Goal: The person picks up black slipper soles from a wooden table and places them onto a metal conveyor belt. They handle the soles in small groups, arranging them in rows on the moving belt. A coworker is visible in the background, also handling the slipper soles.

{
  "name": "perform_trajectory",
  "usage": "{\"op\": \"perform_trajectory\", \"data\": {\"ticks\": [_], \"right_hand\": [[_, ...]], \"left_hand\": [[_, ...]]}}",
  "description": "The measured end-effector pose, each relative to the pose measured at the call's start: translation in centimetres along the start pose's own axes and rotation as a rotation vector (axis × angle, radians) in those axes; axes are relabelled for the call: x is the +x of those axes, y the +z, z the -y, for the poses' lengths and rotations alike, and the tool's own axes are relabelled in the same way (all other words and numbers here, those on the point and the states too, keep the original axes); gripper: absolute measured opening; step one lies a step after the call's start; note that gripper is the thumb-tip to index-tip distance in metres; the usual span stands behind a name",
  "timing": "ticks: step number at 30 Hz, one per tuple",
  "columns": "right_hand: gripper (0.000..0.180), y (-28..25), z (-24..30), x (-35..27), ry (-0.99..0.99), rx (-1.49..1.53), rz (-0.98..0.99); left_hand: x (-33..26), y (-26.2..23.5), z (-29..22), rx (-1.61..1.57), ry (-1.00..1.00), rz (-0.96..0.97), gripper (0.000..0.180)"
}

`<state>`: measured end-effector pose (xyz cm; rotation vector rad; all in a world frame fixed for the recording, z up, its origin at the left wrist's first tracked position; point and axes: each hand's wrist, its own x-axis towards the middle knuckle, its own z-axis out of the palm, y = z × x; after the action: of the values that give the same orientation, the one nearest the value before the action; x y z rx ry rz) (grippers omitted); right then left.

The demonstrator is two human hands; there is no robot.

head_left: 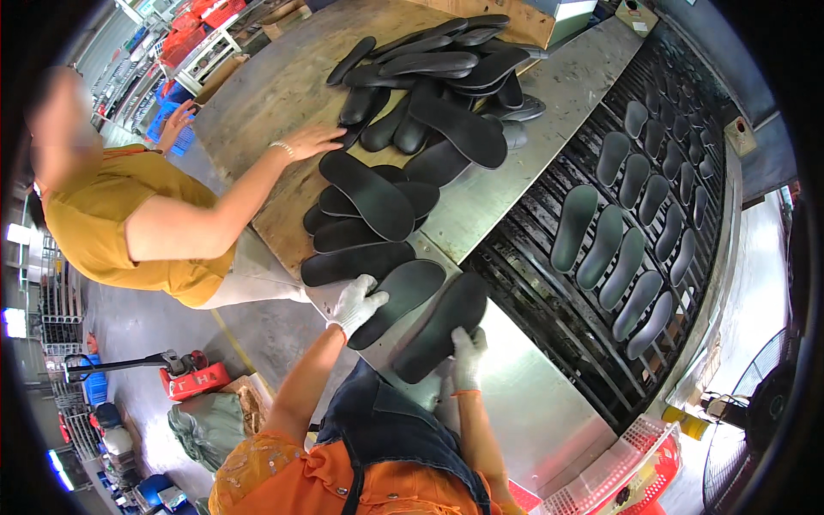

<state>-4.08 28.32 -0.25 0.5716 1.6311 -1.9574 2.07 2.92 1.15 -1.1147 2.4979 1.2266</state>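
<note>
My left hand (355,307), in a white glove, closes on the left edge of a black insole (403,296) at the table's near end. In my right hand (468,359), also gloved, a second black insole (442,326) is gripped by its right edge, tilted over the metal strip. Part of the right fingers is hidden behind it. Just beyond my left hand lies another insole (356,262). Farther up the table a loose heap of black insoles (446,86) overlaps in several layers.
To the right, a dark slatted conveyor (532,296) carries rows of insoles (598,249). A co-worker in a mustard shirt (172,223) reaches to the heap from the left. A pink basket (622,468) and a fan (760,403) stand at lower right; a red pallet jack (196,379) stands at left.
</note>
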Motion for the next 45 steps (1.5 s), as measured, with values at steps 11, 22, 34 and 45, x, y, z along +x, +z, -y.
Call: {"op": "perform_trajectory", "data": {"ticks": [11,22,34,45], "right_hand": [[0.060,5.1,-1.6,-2.1,0.063,0.118,0.103],[0.044,4.9,-1.2,-0.6,0.284,0.280,0.199],[0.046,8.0,-1.6,-0.4,0.347,0.382,0.258],[0.044,11.0,0.1,1.3,0.336,0.471,0.228]], "left_hand": [[-1.4,3.9,-1.7,-0.131,0.023,0.060,0.038],[10.4,-6.1,-6.6,0.178,0.732,-0.337,0.042],[19.0,-10.2,-13.5,1.064,0.441,0.281,0.068],[18.4,-9.4,-10.1,0.759,0.210,0.435,0.077]]}}
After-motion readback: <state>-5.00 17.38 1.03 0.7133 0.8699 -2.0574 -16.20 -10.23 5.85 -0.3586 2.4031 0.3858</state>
